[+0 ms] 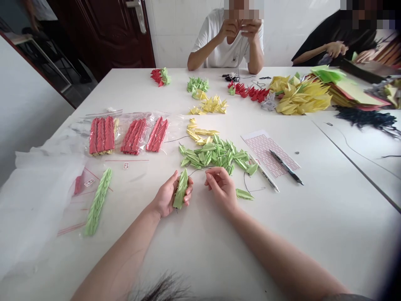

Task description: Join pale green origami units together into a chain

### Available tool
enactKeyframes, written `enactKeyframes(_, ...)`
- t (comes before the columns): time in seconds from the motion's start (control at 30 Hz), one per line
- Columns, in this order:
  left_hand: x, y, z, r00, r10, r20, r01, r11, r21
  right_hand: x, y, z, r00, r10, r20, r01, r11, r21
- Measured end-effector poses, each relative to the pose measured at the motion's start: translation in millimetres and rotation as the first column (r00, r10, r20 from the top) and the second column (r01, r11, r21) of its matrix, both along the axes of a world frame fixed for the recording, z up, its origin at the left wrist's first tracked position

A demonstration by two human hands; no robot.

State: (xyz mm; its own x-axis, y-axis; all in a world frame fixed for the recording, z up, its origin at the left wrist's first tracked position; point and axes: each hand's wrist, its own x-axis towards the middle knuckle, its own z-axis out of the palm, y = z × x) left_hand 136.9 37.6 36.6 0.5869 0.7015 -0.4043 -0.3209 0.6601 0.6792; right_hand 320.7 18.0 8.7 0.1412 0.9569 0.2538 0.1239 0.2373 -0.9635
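Note:
My left hand (167,196) is closed around a short stack of green folded paper cranes (181,190), pressed flat and held upright. A bit of dark thread sticks out below the stack. From its top, a thin black thread (196,169) runs across to my right hand (222,188), whose thumb and fingertips are pinched on it. Just beyond both hands lies a heap of loose green paper cranes (216,154). One single green crane (244,194) rests right of my right hand, near a needle (258,189) with dark thread.
Bagged red strands (102,136) and a long green strand (98,200) on plastic lie left. A sticker sheet (263,146), a black pen (286,167) and a white pencil (265,173) lie right. Yellow cranes (300,98) lie farther back. Two people sit across the table.

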Motion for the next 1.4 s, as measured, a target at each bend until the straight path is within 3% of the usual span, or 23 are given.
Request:
enactKeyframes(0.2, -2, 1, -1.6, 0.996, -0.073, -0.047, 0.075, 0.996, 0.045, 0, -1, -3.3, 0.998, -0.056, -0.02, 0.054, 0.996, -0.075)
enactKeyframes(0.3, -2, -1, -0.7, 0.994, -0.089, -0.063, 0.093, 0.994, 0.058, 0, -2, -4.1, 0.996, -0.089, 0.015, 0.089, 0.995, -0.047)
enactKeyframes(0.57, -3, 0, -2.2, 0.999, 0.01, -0.047, -0.003, 0.99, 0.139, -2, -5, -3.2, 0.993, -0.085, 0.084, 0.082, 0.996, 0.045)
enactKeyframes(0.63, -2, 0, -4.3, 0.996, -0.011, -0.084, 0.023, 0.99, 0.14, -2, -6, 0.0, 0.998, -0.015, 0.069, 0.011, 0.998, 0.062)
enactKeyframes(0.7, -1, -1, -5.8, 0.991, -0.052, -0.124, 0.071, 0.985, 0.156, -1, -7, 3.9, 0.986, 0.159, 0.049, -0.16, 0.987, 0.009)
enactKeyframes(0.8, -1, -3, -6.1, 0.982, -0.099, -0.158, 0.132, 0.968, 0.213, -1, -8, 7.9, 0.903, 0.428, 0.034, -0.421, 0.899, -0.12)
enactKeyframes(0.87, -1, -4, -5.7, 0.981, -0.1, -0.163, 0.138, 0.961, 0.24, -1, -7, 8.5, 0.87, 0.486, 0.082, -0.467, 0.867, -0.176)
enactKeyframes(1.0, -2, -3, -5.1, 0.986, -0.073, -0.152, 0.101, 0.978, 0.182, -1, -3, 8.4, 0.903, 0.386, 0.189, -0.355, 0.918, -0.179)
enactKeyframes(1.2, -8, 1, -6.3, 0.987, -0.155, -0.049, 0.157, 0.987, 0.037, 1, -1, 9.2, 0.955, 0.262, 0.136, -0.239, 0.957, -0.168)
enactKeyframes(1.4, -10, 2, -7.1, 0.978, -0.21, -0.017, 0.21, 0.978, -0.011, 2, -3, 13.2, 0.946, 0.324, 0.024, -0.309, 0.92, -0.242)
